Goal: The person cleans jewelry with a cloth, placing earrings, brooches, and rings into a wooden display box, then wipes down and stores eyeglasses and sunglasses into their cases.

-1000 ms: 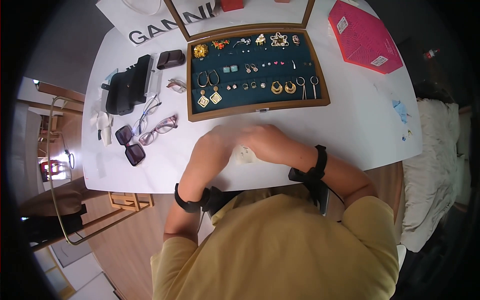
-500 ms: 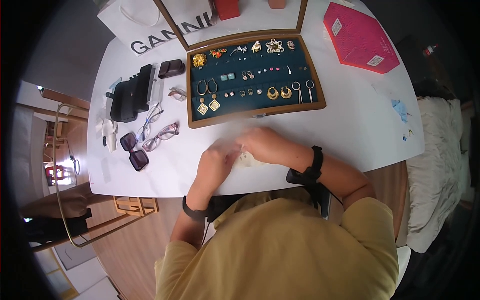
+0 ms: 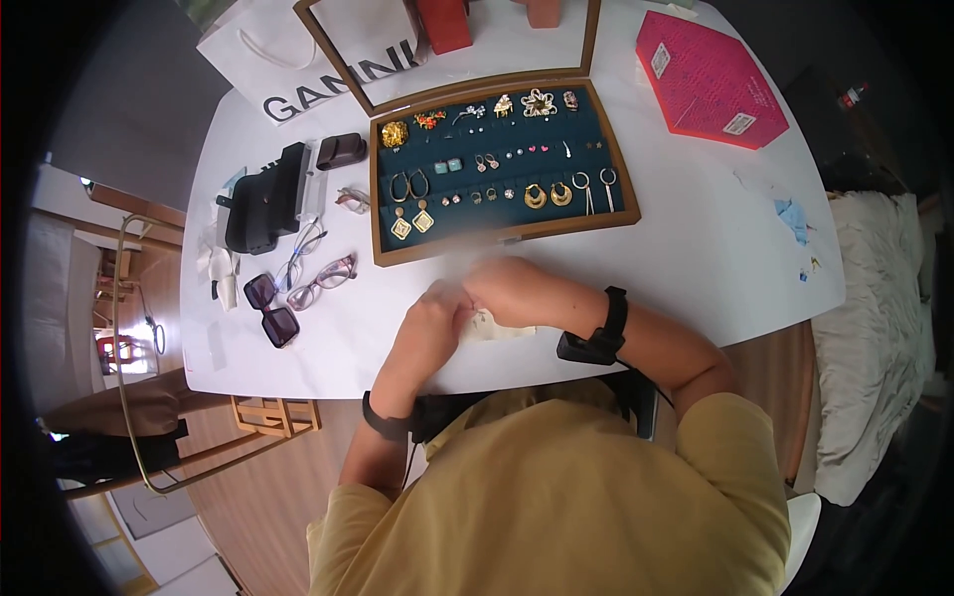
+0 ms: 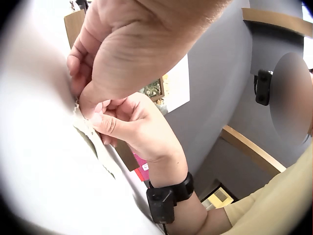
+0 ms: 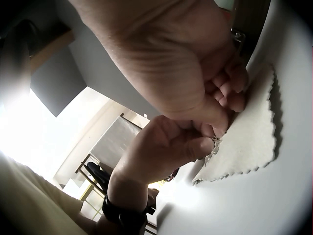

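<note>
A pale cloth with a scalloped edge (image 3: 500,327) (image 5: 249,134) lies on the white table under both hands. In the right wrist view, the left hand (image 5: 159,149) (image 3: 424,330) pinches a small silvery jewellery piece (image 5: 213,148) between thumb and finger at the cloth's edge. The right hand (image 5: 171,68) (image 3: 515,290) is curled above it, thumb and fingers gripping the cloth beside the piece; its fingertips are partly hidden. The left wrist view has the left hand (image 4: 132,54) close against the right hand (image 4: 146,129), with the cloth (image 4: 94,142) below.
Beyond the hands stands a wooden jewellery case (image 3: 507,238), lid raised, holding several earrings and brooches. At left lie sunglasses (image 3: 271,310), eyeglasses (image 3: 323,282) and dark cases (image 3: 266,204). A pink box (image 3: 711,84) and a white bag (image 3: 288,65) stand farther back.
The head view has shifted, so the case sits lower in it. The hands stay together over the cloth, more of which shows beside the right hand.
</note>
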The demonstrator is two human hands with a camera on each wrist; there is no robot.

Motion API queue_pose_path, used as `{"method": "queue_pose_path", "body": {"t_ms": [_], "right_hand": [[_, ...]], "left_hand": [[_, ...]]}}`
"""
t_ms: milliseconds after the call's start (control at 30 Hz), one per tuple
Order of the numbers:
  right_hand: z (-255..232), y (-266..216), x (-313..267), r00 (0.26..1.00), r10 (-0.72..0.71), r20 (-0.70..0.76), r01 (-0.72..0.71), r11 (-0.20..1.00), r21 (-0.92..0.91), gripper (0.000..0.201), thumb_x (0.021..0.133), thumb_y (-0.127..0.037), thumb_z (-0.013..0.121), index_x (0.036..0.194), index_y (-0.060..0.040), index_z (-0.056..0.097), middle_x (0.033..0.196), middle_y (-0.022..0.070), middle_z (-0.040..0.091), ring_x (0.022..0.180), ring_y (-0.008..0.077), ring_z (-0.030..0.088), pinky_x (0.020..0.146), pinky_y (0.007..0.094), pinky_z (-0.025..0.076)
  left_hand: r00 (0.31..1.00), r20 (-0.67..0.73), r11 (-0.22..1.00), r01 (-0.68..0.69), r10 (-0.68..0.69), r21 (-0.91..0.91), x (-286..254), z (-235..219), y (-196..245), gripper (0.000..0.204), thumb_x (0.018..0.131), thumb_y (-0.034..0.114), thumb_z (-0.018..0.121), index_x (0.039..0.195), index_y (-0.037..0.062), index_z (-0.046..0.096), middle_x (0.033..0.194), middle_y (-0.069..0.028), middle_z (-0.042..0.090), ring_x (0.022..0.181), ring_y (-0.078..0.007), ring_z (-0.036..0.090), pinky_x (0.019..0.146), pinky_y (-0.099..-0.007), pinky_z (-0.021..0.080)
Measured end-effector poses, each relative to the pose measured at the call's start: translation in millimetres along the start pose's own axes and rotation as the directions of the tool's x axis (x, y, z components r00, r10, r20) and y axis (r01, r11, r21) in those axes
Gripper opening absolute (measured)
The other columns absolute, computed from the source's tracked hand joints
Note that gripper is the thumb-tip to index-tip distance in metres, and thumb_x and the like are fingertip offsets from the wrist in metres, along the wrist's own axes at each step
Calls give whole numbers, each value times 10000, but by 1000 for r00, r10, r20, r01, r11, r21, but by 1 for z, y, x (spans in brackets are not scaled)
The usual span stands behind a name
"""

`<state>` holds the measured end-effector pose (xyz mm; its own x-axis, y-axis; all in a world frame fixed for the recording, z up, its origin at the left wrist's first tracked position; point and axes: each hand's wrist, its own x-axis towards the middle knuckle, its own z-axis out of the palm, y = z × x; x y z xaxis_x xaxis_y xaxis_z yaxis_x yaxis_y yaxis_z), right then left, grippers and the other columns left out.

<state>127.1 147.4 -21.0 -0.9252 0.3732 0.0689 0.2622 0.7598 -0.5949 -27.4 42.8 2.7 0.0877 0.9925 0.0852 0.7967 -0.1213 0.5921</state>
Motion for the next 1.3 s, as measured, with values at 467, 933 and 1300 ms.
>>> {"method": "queue_pose_path", "body": {"t_ms": [467, 933, 1300], "right_hand": [[-35, 11, -30, 984, 177, -12, -73, 467, 881, 52, 937, -79, 577, 942, -37, 546, 784, 0, 550, 688, 76, 537, 624, 229, 445], [-35, 6, -38, 996, 80, -49, 20, 326, 945, 67, 955, -89, 567, 945, -32, 533, 803, -7, 537, 694, 65, 516, 635, 215, 439], [-32, 12, -36, 994, 84, -68, 43, 265, 963, 112, 974, -143, 557, 967, -35, 530, 903, 16, 568, 776, 94, 553, 704, 249, 482]], "left_hand": [[984, 58, 485, 134, -169, -864, -1, -9, -2, 152, 890, -2, 641, 1026, 37, 583, 875, 11, 612, 859, -82, 575, 811, -225, 455], [992, -123, 764, -56, -31, -643, 11, -2, 8, 188, 893, -10, 632, 1080, 7, 631, 948, -36, 607, 878, -109, 566, 805, -236, 445], [972, -189, 765, -18, -136, -644, 17, 10, 7, 144, 900, -14, 624, 1042, 3, 641, 978, -43, 598, 862, -96, 561, 795, -230, 456]]}}
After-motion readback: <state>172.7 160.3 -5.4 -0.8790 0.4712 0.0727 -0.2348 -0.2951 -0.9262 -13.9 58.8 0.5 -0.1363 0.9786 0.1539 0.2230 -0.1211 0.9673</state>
